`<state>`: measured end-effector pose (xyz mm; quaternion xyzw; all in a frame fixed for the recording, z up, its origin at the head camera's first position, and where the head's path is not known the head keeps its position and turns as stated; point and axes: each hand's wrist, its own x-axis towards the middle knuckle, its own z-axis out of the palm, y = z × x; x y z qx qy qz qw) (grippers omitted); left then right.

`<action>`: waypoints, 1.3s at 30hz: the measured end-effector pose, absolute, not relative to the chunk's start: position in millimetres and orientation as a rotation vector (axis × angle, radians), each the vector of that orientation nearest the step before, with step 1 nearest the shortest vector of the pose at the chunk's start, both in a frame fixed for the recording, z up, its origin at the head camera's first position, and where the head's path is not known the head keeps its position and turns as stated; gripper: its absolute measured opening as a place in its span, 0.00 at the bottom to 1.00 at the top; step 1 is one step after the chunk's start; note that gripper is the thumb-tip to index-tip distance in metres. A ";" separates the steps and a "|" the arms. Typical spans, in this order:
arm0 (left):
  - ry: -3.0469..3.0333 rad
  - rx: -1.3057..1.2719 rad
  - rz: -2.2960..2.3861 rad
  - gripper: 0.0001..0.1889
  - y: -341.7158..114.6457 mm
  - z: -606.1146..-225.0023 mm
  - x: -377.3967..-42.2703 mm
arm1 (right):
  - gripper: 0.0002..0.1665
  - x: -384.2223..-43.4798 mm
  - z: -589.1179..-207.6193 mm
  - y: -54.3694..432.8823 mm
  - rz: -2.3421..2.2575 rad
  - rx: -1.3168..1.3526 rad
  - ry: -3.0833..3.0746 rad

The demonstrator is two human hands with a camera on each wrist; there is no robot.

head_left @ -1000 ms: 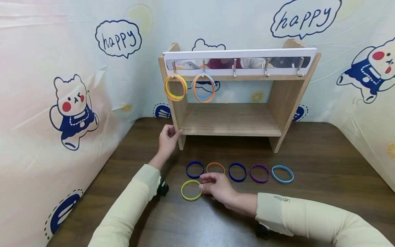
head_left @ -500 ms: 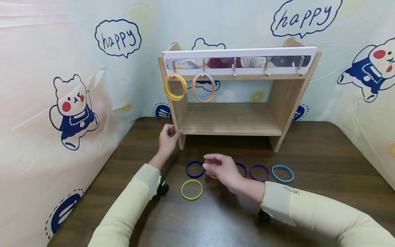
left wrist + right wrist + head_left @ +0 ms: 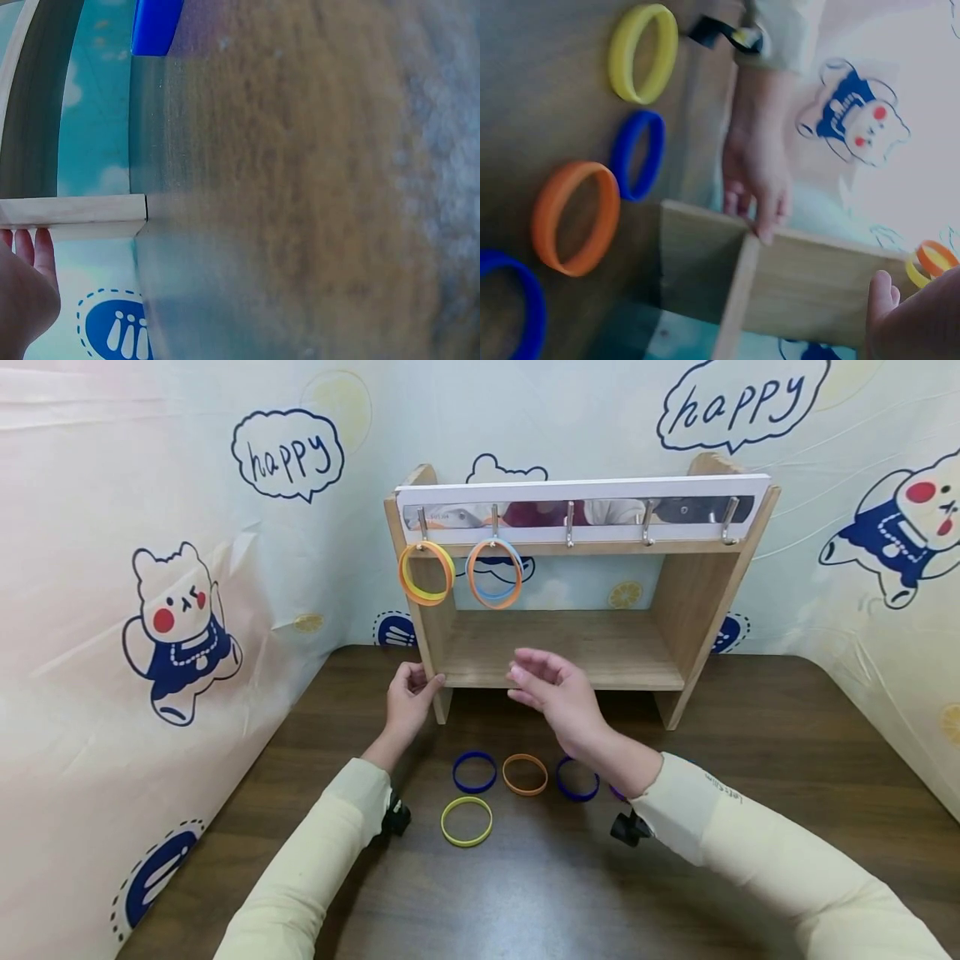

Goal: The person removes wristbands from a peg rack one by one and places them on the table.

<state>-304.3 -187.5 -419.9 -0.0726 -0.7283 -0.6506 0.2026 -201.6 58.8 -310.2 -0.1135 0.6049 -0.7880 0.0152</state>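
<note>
Loose bands [image 3: 526, 792] lie on the desk [image 3: 540, 893] in front of the wooden rack [image 3: 562, 647], slim gaps between the orange and dark blue ones; a yellow band [image 3: 466, 843] sits nearer the viewer, open desk running beyond it. Right grip [image 3: 558, 697] hovers before the rack, thumb and loosely bent fingers apart. Left grip [image 3: 408, 697] pinches the left upright's edge. Hanging bands [image 3: 427, 601] occupy the two leftmost hooks [image 3: 494, 518].

Plain ring-shaped yellow band [image 3: 621, 60], ring-shaped orange band [image 3: 546, 221], ring-shaped dark-blue band [image 3: 621, 159]; dark-brown wood-grained tabletop [image 3: 810, 735]; pale cloth backdrop [image 3: 300, 564] printed with navy-clad, red-cheeked bears [image 3: 183, 656]
</note>
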 end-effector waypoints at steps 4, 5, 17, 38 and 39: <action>-2.028 -0.203 -1.830 0.14 -187.1 -419.6 -304.8 | 0.20 -211.1 -296.2 59.4 -2.529 -0.369 1.842; -2.032 -0.197 -1.840 0.14 -187.3 -419.1 -305.0 | 0.19 -213.0 -293.1 59.2 -2.552 -0.365 1.823; -2.029 -0.192 -1.835 0.14 -187.6 -419.8 -305.0 | 0.18 -229.0 -271.6 45.4 -2.728 -0.335 1.665; -2.037 -0.189 -1.838 0.15 -187.6 -418.9 -304.0 | 0.20 -237.2 -258.3 28.2 -2.862 -0.218 1.565; -2.037 -0.186 -1.845 0.15 -187.8 -417.8 -303.2 | 0.21 -237.1 -257.9 27.6 -2.866 -0.218 1.564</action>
